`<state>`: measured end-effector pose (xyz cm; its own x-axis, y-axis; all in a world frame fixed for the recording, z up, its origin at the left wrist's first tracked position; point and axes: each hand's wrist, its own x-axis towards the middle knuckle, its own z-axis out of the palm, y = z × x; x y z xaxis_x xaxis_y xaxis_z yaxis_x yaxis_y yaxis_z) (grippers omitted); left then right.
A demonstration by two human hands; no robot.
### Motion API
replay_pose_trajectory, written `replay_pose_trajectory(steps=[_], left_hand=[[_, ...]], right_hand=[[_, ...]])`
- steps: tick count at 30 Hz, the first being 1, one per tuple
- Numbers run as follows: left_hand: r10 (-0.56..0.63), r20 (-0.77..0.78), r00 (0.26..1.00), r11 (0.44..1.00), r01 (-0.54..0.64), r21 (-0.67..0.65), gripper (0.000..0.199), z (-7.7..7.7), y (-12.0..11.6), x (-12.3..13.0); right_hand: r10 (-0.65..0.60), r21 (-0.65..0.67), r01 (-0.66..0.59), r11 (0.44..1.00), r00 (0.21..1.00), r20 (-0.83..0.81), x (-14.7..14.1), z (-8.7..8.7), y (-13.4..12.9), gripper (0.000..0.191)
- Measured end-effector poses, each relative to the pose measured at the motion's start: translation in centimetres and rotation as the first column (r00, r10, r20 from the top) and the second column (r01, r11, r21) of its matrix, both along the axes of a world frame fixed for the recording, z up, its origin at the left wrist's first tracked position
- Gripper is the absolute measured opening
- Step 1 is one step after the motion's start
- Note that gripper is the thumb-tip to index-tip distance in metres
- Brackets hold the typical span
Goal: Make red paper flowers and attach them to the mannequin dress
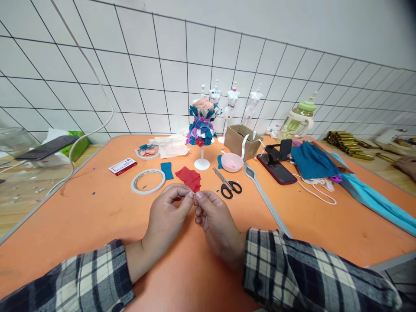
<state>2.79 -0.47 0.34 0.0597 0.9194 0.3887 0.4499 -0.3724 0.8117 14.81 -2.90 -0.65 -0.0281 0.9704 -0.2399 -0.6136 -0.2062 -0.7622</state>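
Tiny two-handed pinch over the counter (182, 268), red paper (188, 177) right there
Whatever's between the fingers is too small to make out, so I'd go light: small, even pinches, both hands working as a pair, because thin crinkly paper like that would probably tear or crease if yanked. Pose-wise, the left hand (169, 210) and right hand (218, 216) angle inward, thumb pressed against index finger on each, tips nearly meeting in the middle; the right's other fingers curl under. Red paper lies on the counter just beyond the tips, can't tell if they're touching it. Scissors (226, 183) sit just right of it, ruffled dress form (203, 125) behind.
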Motion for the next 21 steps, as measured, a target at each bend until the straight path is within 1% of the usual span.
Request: replay_pose_trajectory(steps=[6, 10, 16, 21], left_hand=[[0.005, -0.006, 1.000, 1.000, -0.005, 0.016, 0.019, -0.02, -0.25, 0.19], [-0.006, -0.003, 1.000, 0.999, 0.006, 0.034, 0.018, 0.06, -0.37, 0.14], [-0.065, -0.010, 0.998, 0.991, 0.065, 0.116, 0.018, 0.01, -0.54, -0.14], [-0.112, 0.011, 0.994, 0.977, 0.108, 0.186, 0.016, -0.07, -0.45, -0.39]], right_hand=[[-0.018, 0.018, 0.018, 1.000, 1.000, -0.001, -0.25, -0.02, -0.07, 0.040], [-0.033, 0.032, 0.032, 0.999, 0.999, 0.029, -0.35, -0.03, 0.03, 0.040], [-0.063, 0.085, 0.054, 0.995, 0.991, 0.115, -0.63, 0.15, -0.28, 0.038], [-0.075, 0.071, 0.065, 0.995, 0.984, 0.161, -0.62, 0.55, -0.64, 0.036]])
